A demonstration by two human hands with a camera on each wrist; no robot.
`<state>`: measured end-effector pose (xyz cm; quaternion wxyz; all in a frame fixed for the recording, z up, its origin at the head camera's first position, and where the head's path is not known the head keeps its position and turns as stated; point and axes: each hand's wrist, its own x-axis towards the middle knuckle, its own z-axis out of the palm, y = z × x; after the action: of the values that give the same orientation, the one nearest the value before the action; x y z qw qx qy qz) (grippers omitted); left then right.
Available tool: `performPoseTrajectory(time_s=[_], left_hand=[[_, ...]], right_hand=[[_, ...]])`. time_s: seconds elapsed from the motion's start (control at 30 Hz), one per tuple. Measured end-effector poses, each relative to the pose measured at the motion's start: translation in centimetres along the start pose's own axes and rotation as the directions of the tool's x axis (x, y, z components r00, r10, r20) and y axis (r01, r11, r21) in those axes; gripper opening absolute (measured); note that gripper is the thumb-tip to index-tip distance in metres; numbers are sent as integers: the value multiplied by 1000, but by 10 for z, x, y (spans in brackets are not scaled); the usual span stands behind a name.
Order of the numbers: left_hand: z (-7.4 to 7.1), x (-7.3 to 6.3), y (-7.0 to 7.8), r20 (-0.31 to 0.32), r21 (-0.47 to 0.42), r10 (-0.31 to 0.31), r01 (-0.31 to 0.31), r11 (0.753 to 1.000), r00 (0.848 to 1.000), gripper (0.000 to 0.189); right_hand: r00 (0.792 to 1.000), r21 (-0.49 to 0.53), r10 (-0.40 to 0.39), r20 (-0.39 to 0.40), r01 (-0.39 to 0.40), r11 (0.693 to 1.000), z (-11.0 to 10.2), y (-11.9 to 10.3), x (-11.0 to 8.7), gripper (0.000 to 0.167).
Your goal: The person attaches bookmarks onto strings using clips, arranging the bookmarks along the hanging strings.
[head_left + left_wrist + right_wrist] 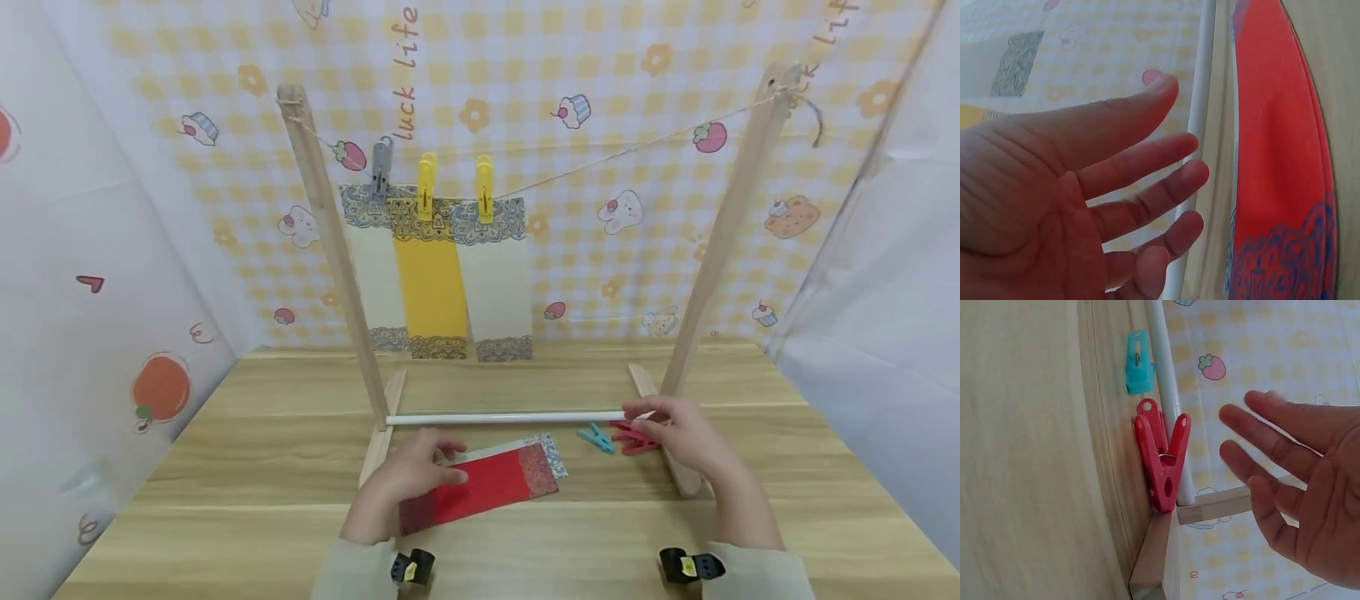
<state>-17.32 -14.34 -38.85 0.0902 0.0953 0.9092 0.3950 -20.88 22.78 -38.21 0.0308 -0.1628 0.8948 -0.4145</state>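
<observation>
My left hand hovers over a red paper strip with patterned ends, fingers relaxed and holding nothing. Beneath that strip, the edge of a pale patterned strip shows. In the left wrist view the fingers stand apart from the red strips. Near the right post's foot is my right hand, loosely bent and empty, above red clothespins. The right wrist view shows a gap between its fingers and the red clothespins. A teal clothespin lies to their left.
A string spans two wooden posts joined by a white rod. From it hang a pale strip, a yellow strip and another pale strip, held by a grey clothespin and two yellow clothespins.
</observation>
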Motion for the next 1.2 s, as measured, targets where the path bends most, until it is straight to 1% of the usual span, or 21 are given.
performPoseTrajectory(time_s=[0.1, 0.2, 0.37, 0.47, 0.57, 0.67, 0.73, 0.87, 1.03, 1.2], left_hand=[[-5, -3, -2, 2, 6, -34, 34, 999, 999, 36], [-4, -3, -1, 0, 36, -39, 39, 999, 999, 37], [1, -1, 2, 22, 113, -20, 18, 993, 1000, 37], [2, -2, 3, 34, 146, -37, 32, 989, 999, 40], [3, -4, 4, 71, 182, -51, 37, 983, 996, 47], [3, -6, 5, 108, 206, -56, 33, 978, 993, 53], [3, -7, 6, 121, 208, -59, 33, 978, 991, 55], [5, -7, 6, 119, 208, -73, 47, 977, 990, 58], [7, -7, 8, 113, 221, -94, 67, 973, 989, 64], [9, -8, 11, 132, 278, -72, 33, 960, 989, 74]], right_hand=[[999, -46, 9, 35, -7, 999, 3, 1, 2, 23], [1000, -156, 13, 28, -8, 988, 5, 4, 5, 21], [998, -174, 36, 45, -28, 984, 10, 2, 7, 22], [997, -163, 61, 54, -51, 985, 10, 1, 8, 22], [995, -137, 75, 61, -66, 988, 11, 1, 6, 22], [995, -122, 73, 75, -63, 991, 11, 2, 5, 22], [993, -115, 75, 95, -64, 991, 11, 2, 4, 22], [992, -171, 66, 103, -47, 984, 11, 4, 4, 20], [995, -240, 50, 88, -28, 970, 12, 6, 4, 18], [996, -264, 38, 81, -16, 964, 10, 7, 4, 14]])
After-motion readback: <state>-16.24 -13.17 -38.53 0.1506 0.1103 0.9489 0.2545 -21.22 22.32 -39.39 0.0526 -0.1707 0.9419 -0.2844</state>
